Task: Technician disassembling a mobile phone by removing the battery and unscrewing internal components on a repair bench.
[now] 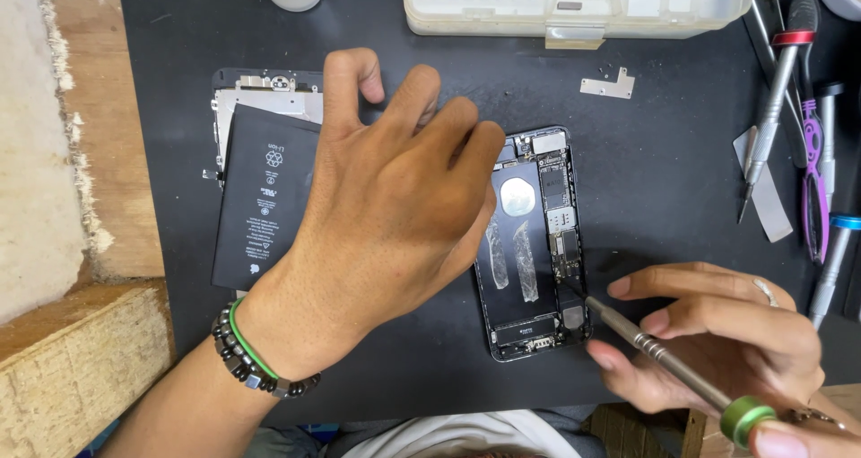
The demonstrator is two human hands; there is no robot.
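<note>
The phone (534, 243) lies opened up on the dark tabletop (664, 180), back shell facing up with its insides bare: the battery bay is already empty, with two pale adhesive strips (511, 261) left in it, and the circuit board down the right side is uncovered. The black battery (265, 202) sits well off to the left, resting partly on what looks like the removed screen assembly (269, 95), and a small metal bracket (608, 84) lies apart near the top, so I'd judge much of the strip-down is behind them. The left hand (386, 207) is spread loosely over the phone's left edge, fingers curled down onto it to steady it, gripping nothing. The right hand (717, 332) is closed around a slim screwdriver (664, 355) with a green cap, its tip touching the lower right of the board, so work on the board seems unfinished. Spare drivers (771, 108) and a purple tool lie at the right; a pale plastic parts box (574, 0) is at the top.
</note>
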